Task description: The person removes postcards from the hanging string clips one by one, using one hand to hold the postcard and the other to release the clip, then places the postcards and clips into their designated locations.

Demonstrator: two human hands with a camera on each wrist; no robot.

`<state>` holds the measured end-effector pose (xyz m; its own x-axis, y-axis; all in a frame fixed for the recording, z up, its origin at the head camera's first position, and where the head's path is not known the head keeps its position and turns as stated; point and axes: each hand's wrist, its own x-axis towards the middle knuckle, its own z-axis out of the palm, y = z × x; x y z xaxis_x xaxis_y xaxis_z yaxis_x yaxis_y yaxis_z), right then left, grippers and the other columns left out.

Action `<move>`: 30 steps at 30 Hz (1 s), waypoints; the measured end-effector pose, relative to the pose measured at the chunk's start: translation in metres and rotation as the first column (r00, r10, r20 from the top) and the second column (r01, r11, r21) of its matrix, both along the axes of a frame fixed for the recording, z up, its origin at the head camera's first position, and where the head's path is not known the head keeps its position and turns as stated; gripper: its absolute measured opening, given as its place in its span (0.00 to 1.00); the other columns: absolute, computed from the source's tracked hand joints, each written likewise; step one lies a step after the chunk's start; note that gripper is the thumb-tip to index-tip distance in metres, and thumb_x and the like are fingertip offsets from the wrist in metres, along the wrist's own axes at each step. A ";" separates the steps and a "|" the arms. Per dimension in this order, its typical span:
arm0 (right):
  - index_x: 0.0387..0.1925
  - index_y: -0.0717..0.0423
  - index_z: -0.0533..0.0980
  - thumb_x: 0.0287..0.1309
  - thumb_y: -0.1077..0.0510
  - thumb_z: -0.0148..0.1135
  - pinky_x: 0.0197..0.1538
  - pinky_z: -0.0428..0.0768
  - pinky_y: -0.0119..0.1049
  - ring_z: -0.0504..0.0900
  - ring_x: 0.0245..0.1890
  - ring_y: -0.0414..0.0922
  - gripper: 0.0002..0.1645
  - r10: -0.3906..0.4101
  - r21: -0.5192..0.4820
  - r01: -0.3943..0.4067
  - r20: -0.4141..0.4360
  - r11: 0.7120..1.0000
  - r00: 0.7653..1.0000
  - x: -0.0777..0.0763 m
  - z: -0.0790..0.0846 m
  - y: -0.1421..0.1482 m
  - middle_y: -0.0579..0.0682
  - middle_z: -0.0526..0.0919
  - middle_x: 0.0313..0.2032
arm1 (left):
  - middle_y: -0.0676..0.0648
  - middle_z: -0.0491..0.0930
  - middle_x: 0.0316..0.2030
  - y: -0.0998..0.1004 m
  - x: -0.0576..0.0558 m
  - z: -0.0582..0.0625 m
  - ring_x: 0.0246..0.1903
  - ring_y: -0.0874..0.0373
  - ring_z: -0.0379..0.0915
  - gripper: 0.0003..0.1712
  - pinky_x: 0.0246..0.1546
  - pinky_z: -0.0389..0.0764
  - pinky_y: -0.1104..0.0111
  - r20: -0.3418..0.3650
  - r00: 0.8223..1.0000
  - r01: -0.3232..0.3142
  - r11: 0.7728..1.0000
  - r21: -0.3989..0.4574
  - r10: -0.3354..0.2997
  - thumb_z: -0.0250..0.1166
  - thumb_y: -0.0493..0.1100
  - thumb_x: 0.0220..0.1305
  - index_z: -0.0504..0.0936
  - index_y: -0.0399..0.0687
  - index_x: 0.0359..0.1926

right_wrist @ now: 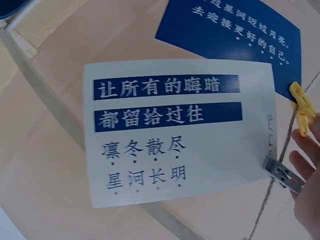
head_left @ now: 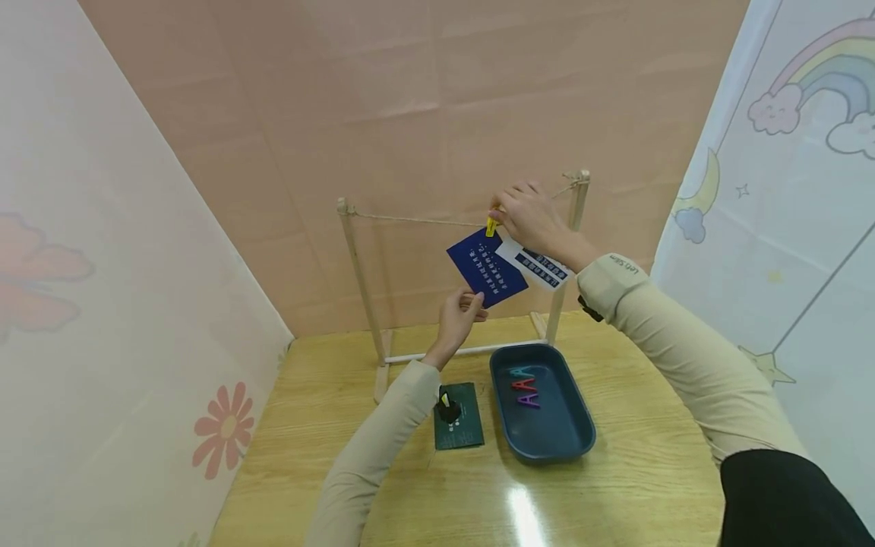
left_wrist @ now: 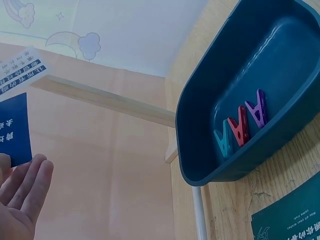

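One rectangular dark-blue printed card (head_left: 478, 262), frame centre: left hand (head_left: 456, 322) pinches its lower corner; right hand (head_left: 532, 219) grips the yellow plastic clothespin (head_left: 491, 227) at its top. Risk: shallow bite, card slips.

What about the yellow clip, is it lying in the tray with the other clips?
No, the yellow clip is up at a corner of the blue card, with the right hand pinching it.
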<state>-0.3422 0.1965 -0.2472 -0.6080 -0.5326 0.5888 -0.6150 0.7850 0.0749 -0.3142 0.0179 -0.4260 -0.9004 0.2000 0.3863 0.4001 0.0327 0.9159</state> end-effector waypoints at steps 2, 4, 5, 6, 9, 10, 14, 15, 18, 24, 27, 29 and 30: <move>0.49 0.63 0.77 0.73 0.55 0.54 0.65 0.66 0.54 0.74 0.54 0.59 0.15 -0.015 0.031 0.014 0.049 0.999 0.999 0.001 0.004 -0.002 0.60 0.82 0.48 | 0.31 0.82 0.36 0.000 0.000 -0.001 0.37 0.34 0.83 0.12 0.37 0.88 0.66 -0.005 1.000 -0.003 1.000 0.009 0.003 0.57 0.37 0.74 0.76 0.29 0.48; 0.56 0.64 0.75 0.74 0.56 0.53 0.66 0.65 0.54 0.72 0.56 0.60 0.18 -0.040 0.082 0.033 0.086 0.996 0.996 0.002 0.008 -0.004 0.61 0.80 0.51 | 0.29 0.81 0.36 -0.001 0.000 -0.002 0.37 0.33 0.82 0.12 0.37 0.88 0.65 -0.007 1.000 -0.004 1.000 0.021 0.005 0.57 0.37 0.74 0.76 0.29 0.47; 0.58 0.65 0.74 0.74 0.57 0.53 0.67 0.65 0.55 0.71 0.57 0.60 0.19 -0.049 0.107 0.038 0.103 0.994 0.993 0.003 0.009 -0.005 0.62 0.79 0.53 | 0.28 0.81 0.36 -0.001 0.000 -0.002 0.37 0.33 0.82 0.11 0.37 0.88 0.65 -0.010 1.000 -0.011 1.000 0.021 0.011 0.57 0.37 0.74 0.77 0.29 0.47; 0.59 0.65 0.74 0.74 0.58 0.52 0.67 0.64 0.55 0.70 0.58 0.61 0.19 -0.059 0.133 0.043 0.116 0.990 0.992 0.004 0.011 -0.006 0.62 0.78 0.54 | 0.28 0.81 0.36 -0.001 0.000 -0.003 0.37 0.33 0.82 0.11 0.37 0.88 0.66 -0.013 1.000 -0.017 1.000 0.018 0.017 0.57 0.37 0.74 0.77 0.29 0.47; 0.58 0.64 0.76 0.73 0.60 0.53 0.68 0.63 0.56 0.68 0.59 0.61 0.18 -0.088 0.205 0.057 0.144 0.977 0.986 0.006 0.016 -0.009 0.62 0.77 0.53 | 0.29 0.82 0.35 -0.002 0.001 -0.003 0.36 0.34 0.82 0.11 0.37 0.88 0.66 -0.019 0.999 -0.036 0.999 0.009 0.037 0.58 0.36 0.74 0.77 0.29 0.46; 0.56 0.64 0.77 0.72 0.61 0.54 0.68 0.63 0.56 0.68 0.59 0.60 0.16 -0.095 0.221 0.059 0.153 0.974 0.984 0.007 0.018 -0.010 0.62 0.77 0.52 | 0.30 0.82 0.35 -0.002 0.001 -0.003 0.36 0.34 0.82 0.11 0.37 0.88 0.66 -0.023 0.999 -0.042 0.999 0.004 0.042 0.58 0.36 0.73 0.77 0.29 0.46; 0.52 0.63 0.78 0.70 0.61 0.58 0.69 0.63 0.56 0.68 0.59 0.60 0.13 -0.119 0.266 0.069 0.177 0.961 0.977 0.008 0.023 -0.014 0.61 0.77 0.52 | 0.32 0.82 0.35 -0.002 0.002 -0.004 0.36 0.35 0.83 0.11 0.37 0.88 0.66 -0.025 0.998 -0.056 0.998 0.004 0.057 0.59 0.36 0.73 0.78 0.28 0.45; 0.51 0.63 0.78 0.70 0.61 0.58 0.69 0.63 0.56 0.68 0.59 0.60 0.13 -0.127 0.277 0.074 0.180 0.958 0.975 0.009 0.025 -0.015 0.61 0.77 0.52 | 0.32 0.82 0.35 -0.002 0.002 -0.004 0.36 0.35 0.83 0.11 0.37 0.88 0.66 -0.025 0.998 -0.059 0.998 0.003 0.059 0.59 0.36 0.73 0.78 0.28 0.45; 0.50 0.63 0.78 0.69 0.61 0.59 0.69 0.63 0.55 0.69 0.59 0.60 0.12 -0.156 0.313 0.092 0.187 0.945 0.970 0.012 0.029 -0.019 0.61 0.78 0.51 | 0.33 0.82 0.37 -0.002 0.002 -0.004 0.35 0.39 0.84 0.11 0.37 0.88 0.67 -0.026 0.997 -0.073 0.997 -0.002 0.073 0.58 0.37 0.73 0.78 0.28 0.46; 0.49 0.63 0.77 0.67 0.60 0.63 0.68 0.65 0.53 0.74 0.55 0.59 0.13 -0.202 0.368 0.124 0.180 0.922 0.963 0.014 0.035 -0.023 0.60 0.82 0.47 | 0.35 0.83 0.39 -0.004 0.001 -0.002 0.36 0.42 0.84 0.12 0.38 0.88 0.67 -0.029 0.997 -0.078 0.997 -0.023 0.077 0.58 0.38 0.74 0.79 0.29 0.46; 0.49 0.64 0.78 0.66 0.61 0.63 0.68 0.65 0.53 0.75 0.54 0.59 0.14 -0.201 0.373 0.125 0.173 0.919 0.964 0.014 0.034 -0.022 0.60 0.82 0.46 | 0.34 0.83 0.38 -0.004 0.000 -0.003 0.37 0.39 0.84 0.12 0.39 0.88 0.66 -0.035 0.997 -0.073 0.997 -0.023 0.072 0.58 0.37 0.74 0.78 0.29 0.46; 0.48 0.64 0.79 0.65 0.62 0.63 0.68 0.66 0.52 0.75 0.53 0.58 0.13 -0.192 0.362 0.119 0.171 0.924 0.967 0.013 0.032 -0.022 0.59 0.82 0.46 | 0.34 0.83 0.38 -0.004 0.000 -0.003 0.37 0.38 0.84 0.11 0.38 0.88 0.66 -0.039 0.997 -0.072 0.997 -0.021 0.072 0.58 0.36 0.74 0.78 0.28 0.46; 0.48 0.64 0.80 0.65 0.62 0.63 0.66 0.67 0.52 0.75 0.53 0.58 0.12 -0.183 0.354 0.114 0.168 0.928 0.969 0.013 0.031 -0.021 0.59 0.81 0.45 | 0.34 0.83 0.38 -0.004 0.001 -0.003 0.36 0.38 0.84 0.11 0.38 0.88 0.66 -0.040 0.997 -0.072 0.997 -0.022 0.072 0.58 0.36 0.73 0.78 0.28 0.46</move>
